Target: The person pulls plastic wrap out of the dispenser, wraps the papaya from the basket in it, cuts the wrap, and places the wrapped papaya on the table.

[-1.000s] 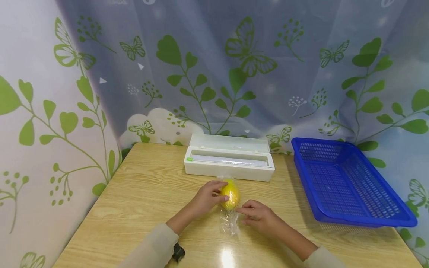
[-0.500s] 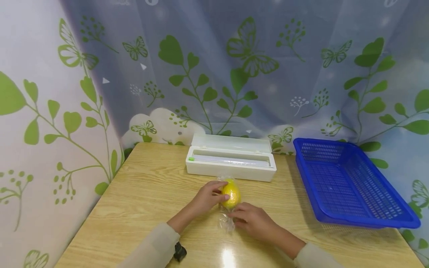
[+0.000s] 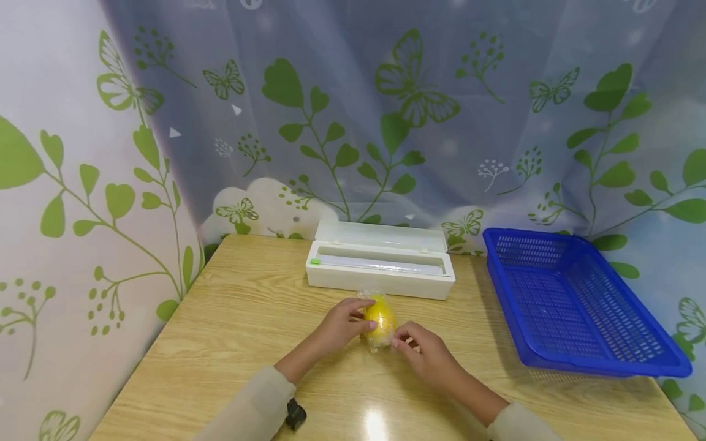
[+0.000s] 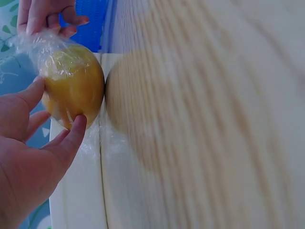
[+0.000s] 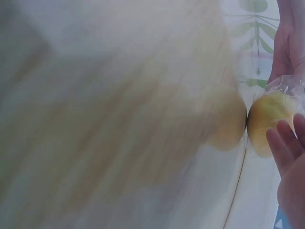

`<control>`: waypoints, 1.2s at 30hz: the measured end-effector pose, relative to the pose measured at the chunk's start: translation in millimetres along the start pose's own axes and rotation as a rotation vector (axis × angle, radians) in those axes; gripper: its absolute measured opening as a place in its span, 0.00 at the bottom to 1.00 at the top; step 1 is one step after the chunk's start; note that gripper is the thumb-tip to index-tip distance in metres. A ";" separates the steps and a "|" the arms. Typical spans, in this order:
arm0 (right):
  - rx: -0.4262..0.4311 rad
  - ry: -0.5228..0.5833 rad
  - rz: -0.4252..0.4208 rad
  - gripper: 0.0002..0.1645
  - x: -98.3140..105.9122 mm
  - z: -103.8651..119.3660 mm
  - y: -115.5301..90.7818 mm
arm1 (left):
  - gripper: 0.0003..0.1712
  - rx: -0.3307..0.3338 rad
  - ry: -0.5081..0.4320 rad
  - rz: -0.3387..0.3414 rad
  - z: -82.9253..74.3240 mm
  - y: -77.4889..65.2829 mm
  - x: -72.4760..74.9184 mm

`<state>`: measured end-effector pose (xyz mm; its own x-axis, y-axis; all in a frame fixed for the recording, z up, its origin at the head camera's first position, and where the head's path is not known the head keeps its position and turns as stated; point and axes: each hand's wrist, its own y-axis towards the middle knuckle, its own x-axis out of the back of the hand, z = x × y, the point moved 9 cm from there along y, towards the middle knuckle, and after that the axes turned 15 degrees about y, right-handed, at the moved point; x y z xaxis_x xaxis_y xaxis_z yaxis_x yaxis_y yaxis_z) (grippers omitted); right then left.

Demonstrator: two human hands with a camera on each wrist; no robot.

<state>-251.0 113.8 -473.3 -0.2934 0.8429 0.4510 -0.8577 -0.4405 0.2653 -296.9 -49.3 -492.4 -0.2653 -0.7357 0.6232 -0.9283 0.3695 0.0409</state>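
Observation:
A yellow oval fruit, its exact kind unclear, rests on the table, wrapped in clear plastic wrap. My left hand holds it from the left, with thumb and fingers curved against its side. At the near right end of the fruit, my right hand pinches the film between thumb and forefinger. In the left wrist view the wrap stretches from the fruit up to the right hand's fingers. The right wrist view shows the right fingers beside the fruit, partly covering it.
Behind the fruit stands a white wrap dispenser, its lid raised and a roll of film inside. A blue plastic basket sits at the table's right. A patterned curtain closes off the back and sides of the wooden table.
The loose tail of wrap that lay toward me is now folded up against the fruit. My right hand moved left to that tail, then up and right. The left hand stayed in place.

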 end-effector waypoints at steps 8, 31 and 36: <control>-0.075 0.138 -0.182 0.05 6.1 -10.3 13.5 | 0.27 -0.019 0.003 -0.007 2.0 3.4 -0.8; -0.240 0.296 -0.268 0.05 4.6 -29.9 29.7 | 0.37 -0.041 0.051 0.030 -7.4 3.7 -2.3; -0.265 0.270 -0.222 0.04 6.8 -32.6 29.1 | 0.38 -0.034 0.062 -0.006 -9.2 4.2 -3.8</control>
<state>-291.8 116.8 -490.3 -0.1594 0.9743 0.1592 -0.9808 -0.1747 0.0866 -297.4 -39.7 -487.3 -0.2419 -0.7017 0.6702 -0.9204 0.3846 0.0704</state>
